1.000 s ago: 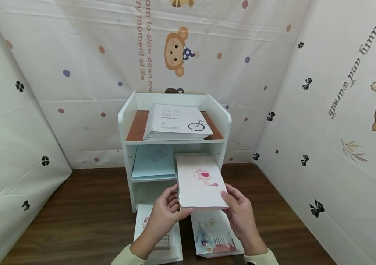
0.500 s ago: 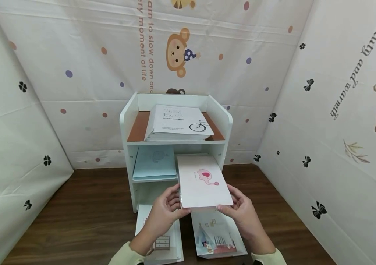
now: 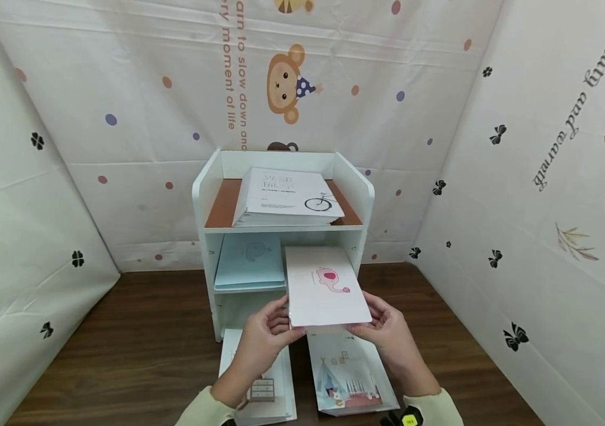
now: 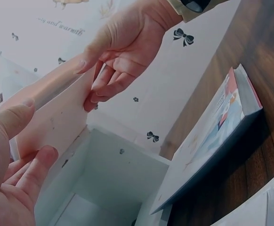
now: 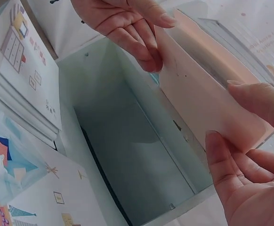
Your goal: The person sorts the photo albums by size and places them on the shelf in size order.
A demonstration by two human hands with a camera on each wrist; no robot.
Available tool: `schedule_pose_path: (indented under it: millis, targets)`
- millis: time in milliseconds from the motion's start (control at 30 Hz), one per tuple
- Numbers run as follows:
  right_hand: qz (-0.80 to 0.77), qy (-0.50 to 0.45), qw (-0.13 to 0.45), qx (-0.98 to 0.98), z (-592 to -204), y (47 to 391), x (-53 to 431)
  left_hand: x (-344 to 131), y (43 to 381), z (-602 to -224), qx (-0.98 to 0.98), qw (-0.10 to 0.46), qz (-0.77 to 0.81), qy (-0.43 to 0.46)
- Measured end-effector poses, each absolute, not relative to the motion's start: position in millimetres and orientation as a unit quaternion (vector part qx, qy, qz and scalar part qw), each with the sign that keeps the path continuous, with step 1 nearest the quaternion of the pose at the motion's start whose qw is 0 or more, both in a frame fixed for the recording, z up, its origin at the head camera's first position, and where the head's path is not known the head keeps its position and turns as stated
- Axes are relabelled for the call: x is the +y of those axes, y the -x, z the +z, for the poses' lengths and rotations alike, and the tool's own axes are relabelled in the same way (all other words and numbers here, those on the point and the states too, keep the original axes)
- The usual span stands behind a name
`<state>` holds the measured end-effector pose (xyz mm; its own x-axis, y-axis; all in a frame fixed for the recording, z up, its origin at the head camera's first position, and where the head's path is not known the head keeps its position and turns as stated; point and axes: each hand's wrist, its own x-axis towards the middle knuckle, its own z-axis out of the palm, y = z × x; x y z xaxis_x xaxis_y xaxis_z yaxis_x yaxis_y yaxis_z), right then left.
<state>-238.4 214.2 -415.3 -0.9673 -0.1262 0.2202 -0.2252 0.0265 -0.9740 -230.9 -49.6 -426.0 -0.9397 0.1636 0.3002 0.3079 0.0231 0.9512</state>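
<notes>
In the head view, a white notebook (image 3: 329,296) with a pink elephant on its cover lies level at the right half of the middle shelf, its near end sticking out. My left hand (image 3: 265,337) grips its left near corner, and my right hand (image 3: 388,331) the right one. Both wrist views show thumbs along the near edge and fingers underneath, as on the notebook's pale underside (image 4: 57,120). Beside it on the same shelf rest light-blue notebooks (image 3: 249,260). The white shelf unit (image 3: 202,207) stands against the backdrop, its lowest compartment (image 5: 123,141) partly hidden behind my hands.
On the top shelf sits a stack of white notebooks (image 3: 292,192) with a bicycle print. Two more piles, notebooks with a drawer print (image 3: 276,384) and notebooks with a tent print (image 3: 350,378), lie on the brown wooden table (image 3: 137,355) in front. Printed cloth (image 3: 137,89) surrounds the table.
The elephant notebook's near end has shifted slightly forward, toward the shelf. My right thumb has come off the cover to the near edge. My left hand keeps its grip.
</notes>
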Motion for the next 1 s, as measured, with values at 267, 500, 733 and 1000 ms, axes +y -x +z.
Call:
schedule_pose_path:
  millis: [267,500,733,1000]
  targets:
    - [0.675,-0.116,0.05,-0.727,-417,244,215,-48,236,-427,-0.72,0.067,-0.672,0.159]
    - [0.672,-0.112,0.061,-0.73,-417,248,215,-46,241,-427,-0.725,0.081,-0.668,0.146]
    - [0.655,-0.124,0.081,-0.741,-418,252,214,-44,245,-428,-0.724,0.097,-0.668,0.14]
    - [0.652,-0.123,0.083,-0.743,-417,257,213,-43,252,-428,-0.716,0.1,-0.677,0.135]
